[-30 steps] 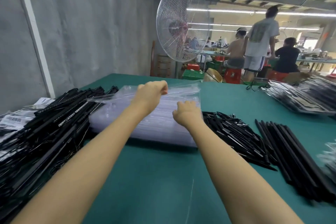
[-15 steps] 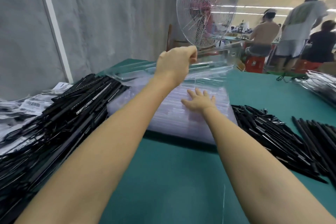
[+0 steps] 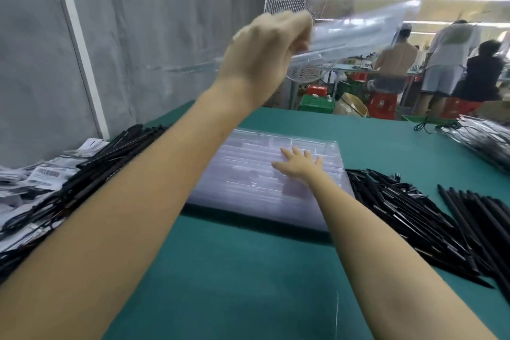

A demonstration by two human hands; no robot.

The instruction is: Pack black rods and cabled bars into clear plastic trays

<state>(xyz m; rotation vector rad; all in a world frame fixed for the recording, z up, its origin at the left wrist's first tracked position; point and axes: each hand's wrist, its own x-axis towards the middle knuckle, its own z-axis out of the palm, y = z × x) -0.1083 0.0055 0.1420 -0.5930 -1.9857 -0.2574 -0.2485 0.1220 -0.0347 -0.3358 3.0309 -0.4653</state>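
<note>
My left hand (image 3: 262,55) grips one clear plastic tray (image 3: 356,33) by its edge and holds it high in the air, well above the table. My right hand (image 3: 299,165) lies flat with spread fingers on top of the stack of clear trays (image 3: 248,182) in the middle of the green table (image 3: 248,270). A heap of black cabled bars (image 3: 91,174) lies left of the stack. Short black rods (image 3: 400,210) and long black rods (image 3: 480,218) lie to its right.
White barcode labels (image 3: 41,174) sit at the far left by the grey wall. A standing fan (image 3: 303,22) is behind the table. Filled trays (image 3: 485,143) are piled at the far right. Three people work at a bench in the background.
My left hand has lifted the top tray clear of the stack, up and to the right. My right hand opened from a curled grip and now presses flat on the stack.
</note>
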